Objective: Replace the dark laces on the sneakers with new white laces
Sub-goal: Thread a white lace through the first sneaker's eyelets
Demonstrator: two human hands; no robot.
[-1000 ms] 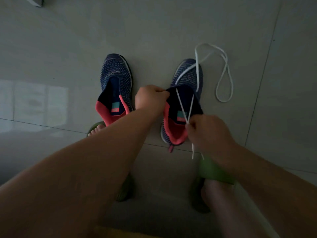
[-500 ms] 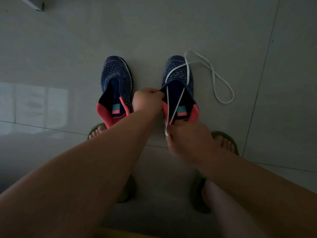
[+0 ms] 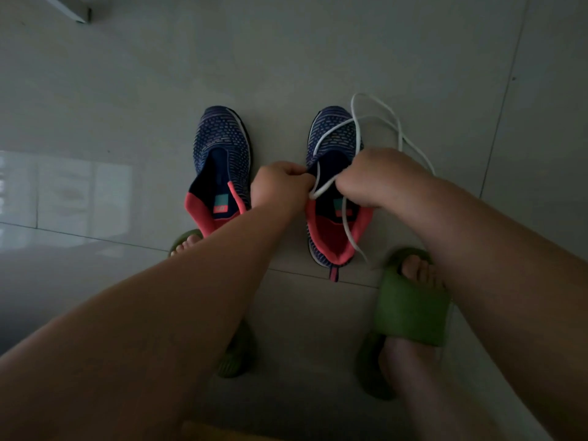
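Two dark blue knit sneakers with pink heel collars stand side by side on the tiled floor, toes pointing away from me. The left sneaker [image 3: 222, 157] has no lace. Over the right sneaker [image 3: 334, 135] runs a white lace [image 3: 378, 122], looping across its toe, onto the floor at the right, and trailing over the heel. My left hand [image 3: 280, 186] pinches the left edge of the right sneaker's opening. My right hand [image 3: 378, 176] grips the white lace above the tongue, its fingers curled.
My feet wear green slides, the right slide [image 3: 410, 313] just below the right sneaker's heel and the left slide [image 3: 184, 241] mostly behind my left forearm. A pale object's corner [image 3: 79, 11] shows at the top left. Grey floor tiles [image 3: 127, 90] surround everything.
My right hand has risen from below the sneaker's heel to above its tongue, drawing the lace with it. The floor loop has shifted closer to the toe. My left hand stays put.
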